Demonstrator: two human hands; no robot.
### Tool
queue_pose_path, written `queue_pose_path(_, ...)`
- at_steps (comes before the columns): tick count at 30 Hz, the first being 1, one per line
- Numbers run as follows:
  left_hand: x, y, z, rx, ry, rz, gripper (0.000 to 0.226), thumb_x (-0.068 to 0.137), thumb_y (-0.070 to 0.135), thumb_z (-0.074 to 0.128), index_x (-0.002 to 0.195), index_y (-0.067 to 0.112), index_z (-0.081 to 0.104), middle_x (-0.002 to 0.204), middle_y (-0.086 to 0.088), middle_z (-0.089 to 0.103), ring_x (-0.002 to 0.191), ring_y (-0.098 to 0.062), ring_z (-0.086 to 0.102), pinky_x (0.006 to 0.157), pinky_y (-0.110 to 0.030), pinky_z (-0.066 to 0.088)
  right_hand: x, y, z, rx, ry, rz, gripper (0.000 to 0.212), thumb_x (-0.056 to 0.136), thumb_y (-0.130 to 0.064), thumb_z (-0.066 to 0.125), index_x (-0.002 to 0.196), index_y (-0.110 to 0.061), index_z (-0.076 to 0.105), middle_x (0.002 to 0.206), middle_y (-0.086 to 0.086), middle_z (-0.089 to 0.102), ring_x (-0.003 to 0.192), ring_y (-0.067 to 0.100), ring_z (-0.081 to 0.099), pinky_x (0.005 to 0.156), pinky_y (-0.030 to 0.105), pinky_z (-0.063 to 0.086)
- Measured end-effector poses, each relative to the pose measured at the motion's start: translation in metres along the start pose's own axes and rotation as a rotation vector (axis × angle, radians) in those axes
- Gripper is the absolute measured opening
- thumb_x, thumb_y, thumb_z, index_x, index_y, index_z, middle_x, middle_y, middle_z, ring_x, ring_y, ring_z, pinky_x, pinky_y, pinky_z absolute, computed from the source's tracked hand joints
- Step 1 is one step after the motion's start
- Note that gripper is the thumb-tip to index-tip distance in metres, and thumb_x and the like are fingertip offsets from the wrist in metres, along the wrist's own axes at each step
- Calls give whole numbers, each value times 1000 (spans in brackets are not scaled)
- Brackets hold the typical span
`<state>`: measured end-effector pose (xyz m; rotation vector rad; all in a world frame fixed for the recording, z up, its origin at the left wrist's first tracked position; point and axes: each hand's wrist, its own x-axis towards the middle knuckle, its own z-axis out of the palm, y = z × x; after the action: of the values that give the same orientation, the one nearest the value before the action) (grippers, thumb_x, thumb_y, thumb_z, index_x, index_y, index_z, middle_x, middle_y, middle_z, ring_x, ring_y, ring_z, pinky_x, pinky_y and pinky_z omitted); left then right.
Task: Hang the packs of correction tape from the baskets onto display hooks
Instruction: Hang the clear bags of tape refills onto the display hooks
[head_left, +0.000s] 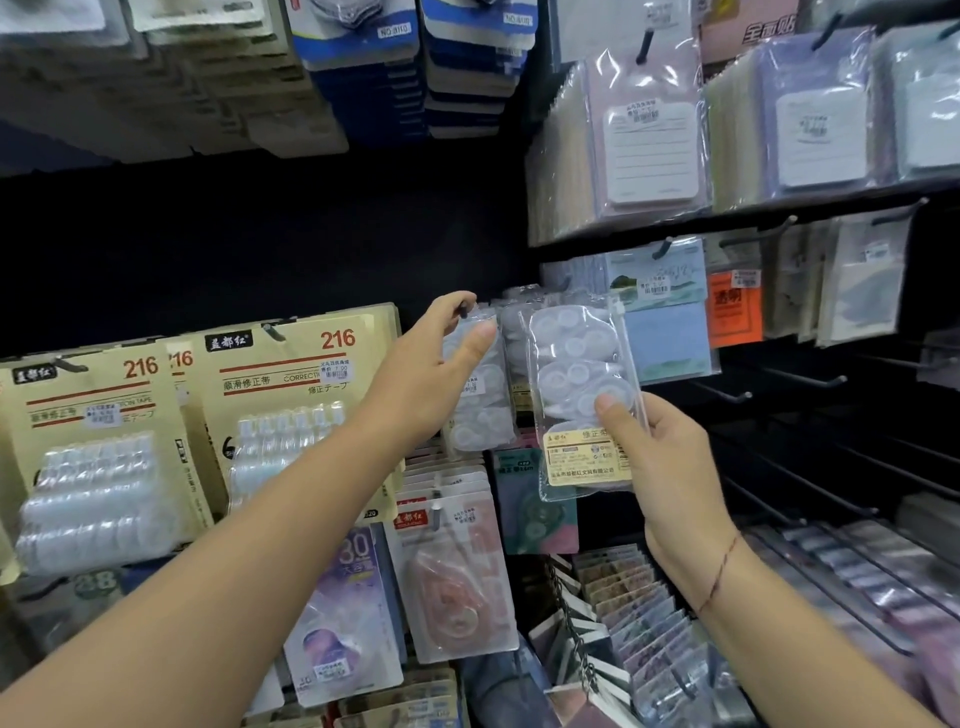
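My right hand (655, 467) grips a clear pack of white correction tapes (579, 384) by its lower right edge, held upright in front of the display. My left hand (434, 374) reaches up and holds the top of a similar clear pack (480, 410) that hangs at a black display hook (462, 313), thumb on the pack's front. The two packs sit side by side, almost touching. No basket is in view.
Large beige "216" correction tape packs (291, 410) hang at the left. Smaller pink and purple tape packs (457, 571) hang below. Sticky-note packs (644, 145) fill the upper right. Bare black hooks (800, 376) jut out at the right, above rows of small packets (649, 618).
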<state>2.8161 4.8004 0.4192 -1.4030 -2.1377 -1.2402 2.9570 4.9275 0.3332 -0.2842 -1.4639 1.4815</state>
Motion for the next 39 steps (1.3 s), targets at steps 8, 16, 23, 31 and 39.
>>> queue_pose_path(8, 0, -2, 0, -1, -3, 10, 49, 102, 44, 44, 147, 26, 39, 148, 11, 46, 139, -4, 37, 101, -23, 31, -8, -16, 0, -10, 19, -77, 27, 91, -33, 63, 88, -7, 70, 85, 18, 73, 84, 41, 69, 77, 62, 54)
queue_pose_path(16, 1, -2, 0, -3, -14, 1, 51, 101, 45, 44, 148, 26, 38, 149, 10, 45, 140, -6, 37, 103, -24, 32, -5, -24, -2, 24, 5, -40, 22, 92, -25, 62, 91, -5, 71, 86, 16, 74, 83, 34, 71, 77, 53, 56)
queue_pose_path(23, 0, -1, -1, -4, -26, -2, 53, 100, 47, 43, 149, 27, 36, 152, 10, 42, 142, -7, 34, 104, -24, 30, -2, -21, -1, -6, -22, 2, 22, 93, -24, 61, 88, -4, 70, 81, 13, 74, 75, 27, 72, 74, 49, 58)
queue_pose_path(31, 0, -2, -1, 6, -32, -2, 53, 101, 46, 43, 149, 28, 35, 153, 9, 41, 143, -8, 34, 105, -25, 31, 5, -19, 2, -2, -6, 39, 20, 94, -22, 61, 89, -4, 70, 82, 13, 74, 73, 26, 72, 72, 48, 60)
queue_pose_path(39, -2, 0, -1, 17, -35, 0, 52, 101, 45, 43, 149, 27, 34, 153, 8, 41, 143, -8, 33, 104, -25, 30, 29, 16, 18, 4, 2, 226, 29, 93, -27, 63, 87, 1, 67, 83, 15, 71, 72, 20, 67, 70, 34, 57)
